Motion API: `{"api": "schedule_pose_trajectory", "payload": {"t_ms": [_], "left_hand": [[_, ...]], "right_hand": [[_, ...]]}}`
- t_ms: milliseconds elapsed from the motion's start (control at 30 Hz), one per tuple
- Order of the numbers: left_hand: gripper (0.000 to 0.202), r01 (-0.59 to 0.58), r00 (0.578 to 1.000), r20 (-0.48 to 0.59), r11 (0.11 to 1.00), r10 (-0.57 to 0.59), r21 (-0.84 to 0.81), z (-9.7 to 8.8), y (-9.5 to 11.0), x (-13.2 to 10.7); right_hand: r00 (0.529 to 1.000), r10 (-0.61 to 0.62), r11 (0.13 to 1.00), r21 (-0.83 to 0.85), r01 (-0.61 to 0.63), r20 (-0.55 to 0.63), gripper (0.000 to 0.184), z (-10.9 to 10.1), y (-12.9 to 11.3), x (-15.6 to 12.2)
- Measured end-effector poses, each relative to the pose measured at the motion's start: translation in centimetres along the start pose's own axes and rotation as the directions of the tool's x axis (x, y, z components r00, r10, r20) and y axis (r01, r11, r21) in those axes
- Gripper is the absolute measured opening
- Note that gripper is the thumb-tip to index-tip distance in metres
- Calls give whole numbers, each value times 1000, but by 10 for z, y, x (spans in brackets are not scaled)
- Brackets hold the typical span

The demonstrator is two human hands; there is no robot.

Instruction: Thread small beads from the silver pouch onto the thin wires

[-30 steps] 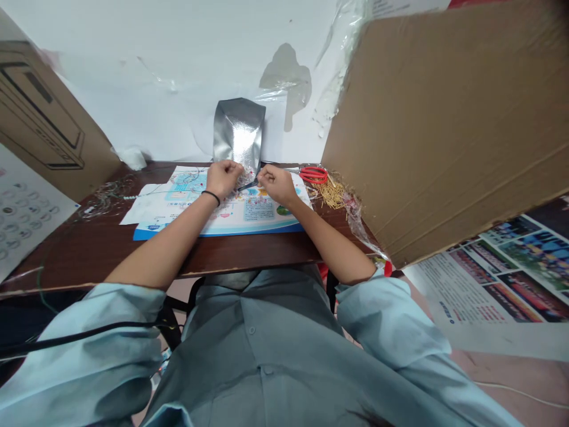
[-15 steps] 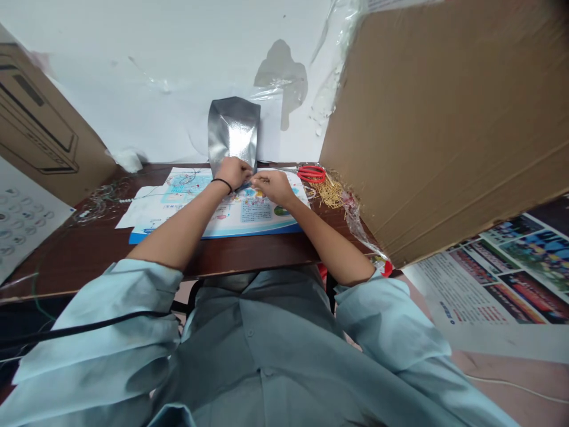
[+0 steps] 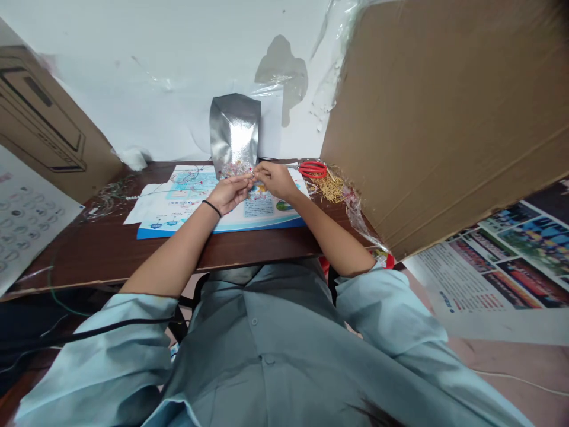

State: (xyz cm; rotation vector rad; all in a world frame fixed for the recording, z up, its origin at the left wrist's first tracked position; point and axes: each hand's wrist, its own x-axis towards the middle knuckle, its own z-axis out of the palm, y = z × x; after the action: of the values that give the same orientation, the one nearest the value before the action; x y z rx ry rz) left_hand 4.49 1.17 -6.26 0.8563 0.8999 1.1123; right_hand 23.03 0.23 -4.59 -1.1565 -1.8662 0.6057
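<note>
My left hand [image 3: 230, 193], with a dark band at the wrist, is turned partly palm up, its thumb and fingertips pinched together. Against those fingertips, my right hand [image 3: 274, 179] also pinches. Whatever sits between the fingers is too small to make out. Just behind the hands, a heap of small pinkish clear beads [image 3: 236, 169] lies at the mouth of a silver foil bag [image 3: 235, 127] that leans on the wall. Both hands are above a printed blue and white sheet [image 3: 213, 223], where more tiny beads are scattered.
Red-handled scissors [image 3: 312, 169] lie right of the hands, beside a pile of thin gold sticks [image 3: 331, 188]. A big cardboard panel [image 3: 435, 118] stands at the right, a printed carton [image 3: 48, 118] at the left. Tangled clear thread [image 3: 106, 198] rests on the brown table [image 3: 262, 246].
My left hand has drawn back toward me and rolled palm upward, uncovering the beads by the bag. My right hand has shifted slightly and stays close to the left fingertips.
</note>
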Motion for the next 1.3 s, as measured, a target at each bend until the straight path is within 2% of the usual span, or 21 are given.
{"api": "schedule_pose_trajectory", "payload": {"t_ms": [300, 533, 800, 1000, 1300], "left_hand": [[21, -7, 1000, 18, 1000, 7, -1, 4, 1, -5], [14, -13, 1000, 0, 1000, 13, 9, 4, -1, -3], [27, 4, 1000, -12, 1000, -4, 7, 10, 1, -7], [21, -8, 1000, 24, 1000, 8, 7, 6, -1, -4], [17, -8, 1000, 11, 1000, 8, 1, 3, -1, -1]], "right_hand": [[999, -11, 1000, -12, 11, -48, 17, 3, -4, -2], [993, -15, 1000, 4, 15, -115, 14, 13, 7, 3], [988, -54, 997, -62, 46, -145, 19, 18, 9, 3], [991, -34, 997, -75, 24, -133, 20, 17, 4, 0], [991, -27, 996, -92, 15, -132, 22, 15, 1, -2]]}}
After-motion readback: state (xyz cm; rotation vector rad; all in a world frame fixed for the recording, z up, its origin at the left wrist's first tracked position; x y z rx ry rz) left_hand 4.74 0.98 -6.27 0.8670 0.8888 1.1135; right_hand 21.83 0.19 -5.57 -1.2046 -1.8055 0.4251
